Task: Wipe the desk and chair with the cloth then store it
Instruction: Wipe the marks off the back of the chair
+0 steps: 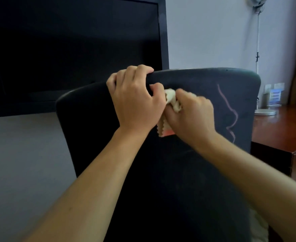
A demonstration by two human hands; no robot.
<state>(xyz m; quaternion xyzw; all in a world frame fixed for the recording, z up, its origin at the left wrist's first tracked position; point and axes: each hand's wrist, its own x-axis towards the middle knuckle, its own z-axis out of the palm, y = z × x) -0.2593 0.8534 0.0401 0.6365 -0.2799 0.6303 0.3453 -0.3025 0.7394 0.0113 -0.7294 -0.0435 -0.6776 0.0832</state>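
head view, close, facing forward-down

Chair back fills centre of view, near; its top edge blocks any straight reach to the far side. Left hand hooked over that edge, right hand pressed to the back just beside it. Open air left of the chair, bare wall behind. Dark screen on wall, far left. Right: wooden desk close beside the chair, narrow gap; lamp stand at far end.
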